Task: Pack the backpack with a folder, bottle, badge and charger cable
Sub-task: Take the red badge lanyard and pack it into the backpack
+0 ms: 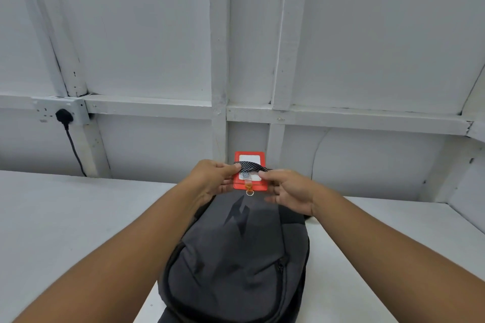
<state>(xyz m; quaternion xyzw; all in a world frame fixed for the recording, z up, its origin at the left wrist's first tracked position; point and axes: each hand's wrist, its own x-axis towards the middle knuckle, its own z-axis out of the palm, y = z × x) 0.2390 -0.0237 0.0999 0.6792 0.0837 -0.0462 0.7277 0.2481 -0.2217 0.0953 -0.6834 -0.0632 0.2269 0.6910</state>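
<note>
Clearly mid-step: the badge [250, 158] was held just above the far end of the backpack [236, 257], which lay on the table [65, 217]. The left hand [212, 181] and right hand [291, 191] each pinched the strap [249, 165] across it. Likely best: wind strap snug, keep badge flat, then pocket it.

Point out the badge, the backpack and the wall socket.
badge [249, 158]: head view, white card window.
backpack [236, 270]: head view, grey front panel.
wall socket [78, 110]: head view, bare grey face.
</note>
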